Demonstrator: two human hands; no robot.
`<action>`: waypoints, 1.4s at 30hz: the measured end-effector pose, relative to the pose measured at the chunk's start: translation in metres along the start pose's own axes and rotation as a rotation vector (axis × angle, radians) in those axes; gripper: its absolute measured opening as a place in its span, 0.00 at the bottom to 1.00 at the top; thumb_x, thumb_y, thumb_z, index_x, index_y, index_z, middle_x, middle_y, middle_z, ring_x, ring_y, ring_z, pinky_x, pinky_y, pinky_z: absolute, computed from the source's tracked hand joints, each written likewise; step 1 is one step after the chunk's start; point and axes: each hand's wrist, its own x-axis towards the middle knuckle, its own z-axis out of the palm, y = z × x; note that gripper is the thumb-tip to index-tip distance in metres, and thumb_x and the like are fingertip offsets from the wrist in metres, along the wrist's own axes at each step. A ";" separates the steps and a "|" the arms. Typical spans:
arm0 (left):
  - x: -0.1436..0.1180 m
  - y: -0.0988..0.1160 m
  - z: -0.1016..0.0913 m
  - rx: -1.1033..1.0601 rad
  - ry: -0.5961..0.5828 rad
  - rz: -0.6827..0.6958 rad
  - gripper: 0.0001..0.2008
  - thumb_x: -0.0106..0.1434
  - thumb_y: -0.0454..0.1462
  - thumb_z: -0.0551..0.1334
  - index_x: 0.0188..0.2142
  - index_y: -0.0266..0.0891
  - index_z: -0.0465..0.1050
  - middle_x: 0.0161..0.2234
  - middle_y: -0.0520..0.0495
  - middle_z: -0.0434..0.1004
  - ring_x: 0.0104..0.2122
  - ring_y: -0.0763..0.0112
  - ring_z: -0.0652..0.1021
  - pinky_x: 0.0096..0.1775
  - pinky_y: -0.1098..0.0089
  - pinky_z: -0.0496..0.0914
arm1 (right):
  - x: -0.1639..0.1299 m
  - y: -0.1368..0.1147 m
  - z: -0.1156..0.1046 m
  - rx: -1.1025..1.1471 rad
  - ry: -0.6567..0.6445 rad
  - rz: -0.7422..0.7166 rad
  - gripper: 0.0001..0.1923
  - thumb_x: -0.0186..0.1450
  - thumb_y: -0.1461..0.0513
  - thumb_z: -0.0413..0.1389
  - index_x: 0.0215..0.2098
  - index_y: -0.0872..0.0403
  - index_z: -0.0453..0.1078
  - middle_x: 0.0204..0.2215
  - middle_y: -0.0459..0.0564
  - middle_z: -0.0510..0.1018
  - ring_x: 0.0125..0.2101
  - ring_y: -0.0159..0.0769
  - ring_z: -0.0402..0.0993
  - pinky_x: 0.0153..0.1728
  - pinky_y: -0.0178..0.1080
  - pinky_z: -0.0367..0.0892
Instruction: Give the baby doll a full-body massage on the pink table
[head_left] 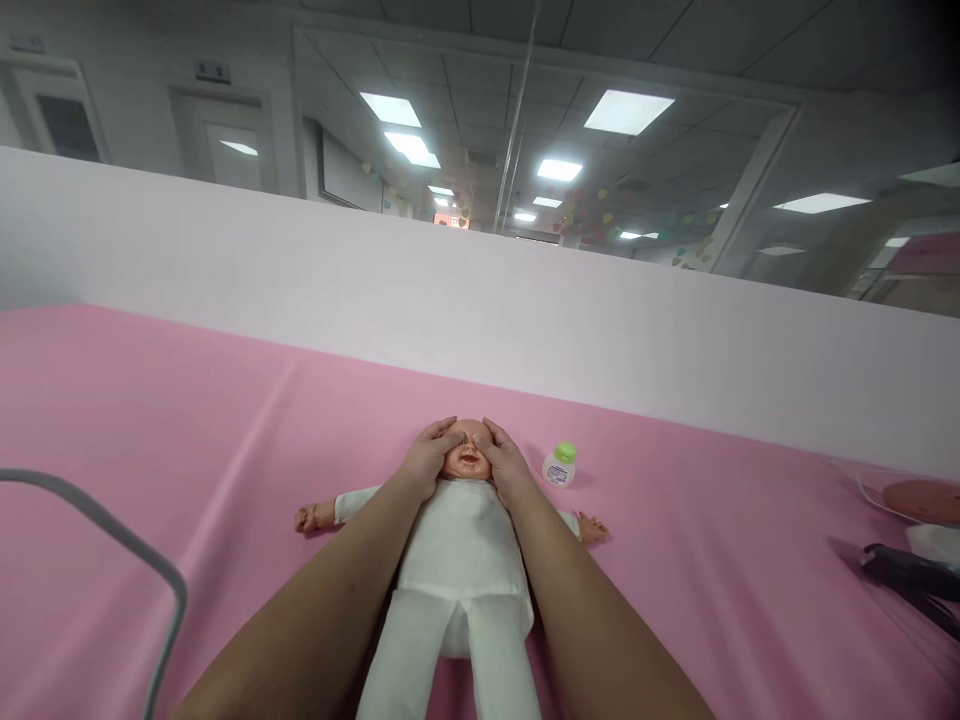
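Note:
A baby doll point(466, 540) in a white top and white trousers lies on its back, arms spread to both sides. My left hand point(432, 455) cups one side of its head, and my right hand point(507, 462) cups the other. Both thumbs press on the doll's face around the eyes, above its open mouth. The other fingers curve along the sides of the head and are partly hidden. Just right of my right hand stands a small clear bottle point(559, 472) with a green cap and a printed label.
Pink sheeting point(712, 560) covers the surface, with a white low wall point(480, 310) behind it. A grey cable or tube point(112, 530) bends in at the left. On the right edge lie a black object point(907, 572) and a round reddish-brown item point(922, 500).

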 end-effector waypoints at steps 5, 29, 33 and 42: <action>0.003 -0.004 0.000 0.052 0.003 0.043 0.30 0.54 0.35 0.76 0.56 0.37 0.73 0.50 0.35 0.82 0.44 0.58 0.84 0.49 0.58 0.78 | -0.001 -0.001 0.000 -0.063 0.021 -0.008 0.39 0.51 0.52 0.73 0.59 0.48 0.71 0.58 0.52 0.78 0.56 0.48 0.76 0.57 0.49 0.73; 0.015 -0.014 -0.007 0.034 0.015 0.046 0.20 0.61 0.39 0.69 0.52 0.40 0.77 0.47 0.37 0.83 0.45 0.58 0.84 0.51 0.56 0.77 | -0.006 -0.009 0.002 0.110 0.080 0.085 0.28 0.54 0.60 0.66 0.54 0.47 0.76 0.64 0.49 0.73 0.61 0.46 0.72 0.61 0.47 0.69; 0.009 -0.010 -0.003 0.049 -0.005 0.049 0.24 0.57 0.38 0.72 0.53 0.39 0.76 0.47 0.38 0.83 0.43 0.58 0.84 0.50 0.57 0.78 | -0.006 -0.009 0.003 0.060 0.045 0.056 0.32 0.54 0.56 0.69 0.57 0.47 0.74 0.60 0.51 0.77 0.58 0.48 0.75 0.60 0.50 0.71; 0.009 -0.009 0.001 0.162 0.065 0.091 0.29 0.50 0.40 0.79 0.50 0.39 0.76 0.47 0.37 0.81 0.41 0.57 0.83 0.46 0.58 0.78 | -0.005 -0.009 0.003 -0.081 0.026 0.018 0.36 0.52 0.50 0.73 0.57 0.48 0.71 0.53 0.52 0.81 0.53 0.46 0.78 0.56 0.49 0.73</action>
